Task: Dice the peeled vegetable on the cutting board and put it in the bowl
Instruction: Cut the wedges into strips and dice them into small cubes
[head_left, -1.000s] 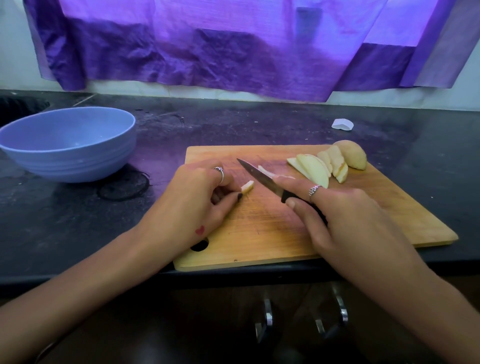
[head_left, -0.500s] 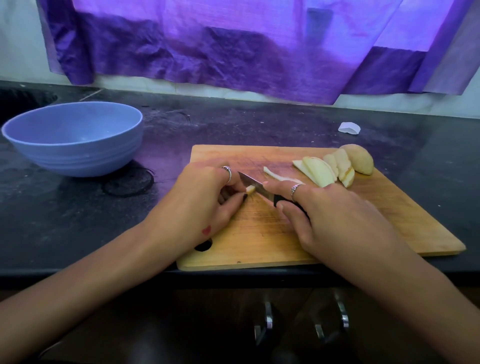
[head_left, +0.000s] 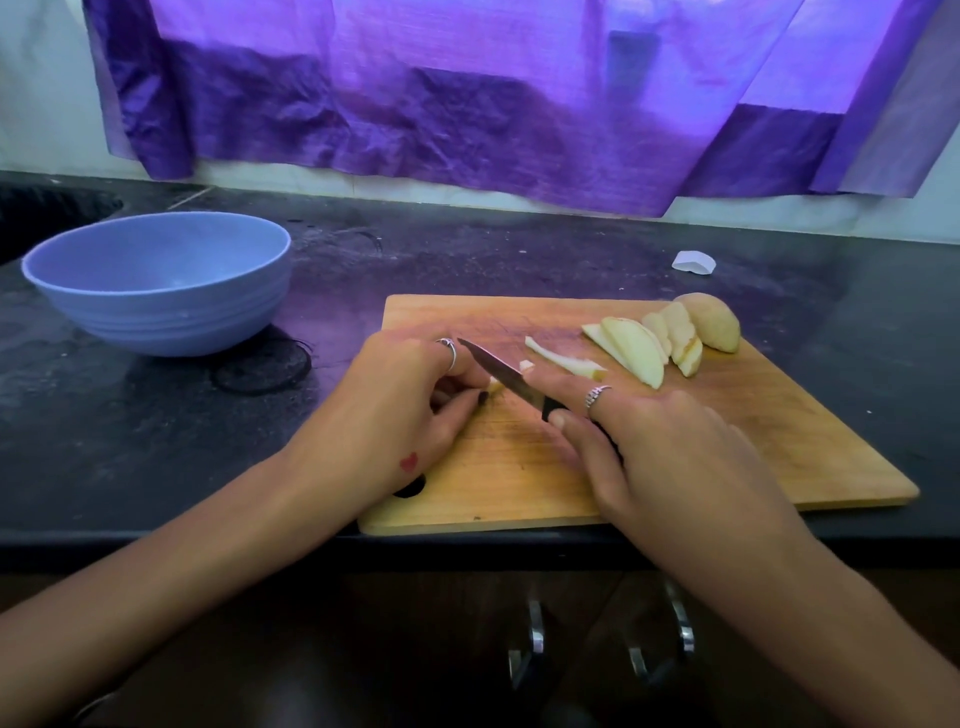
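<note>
The left hand (head_left: 395, 410) lies knuckles up, with its fingers curled and pinching. The right hand (head_left: 670, 457) is gripping, its index finger stretched forward. The 2 forearms converge.

A dark, speckled stone worktop (head_left: 519, 260) spans the view. At twelve o'clock a crumpled purple curtain (head_left: 467, 104) hangs against a pale wall (head_left: 41, 104), lit from behind. At six o'clock, dark cabinet doors carry two metal handles (head_left: 535, 649).
</note>
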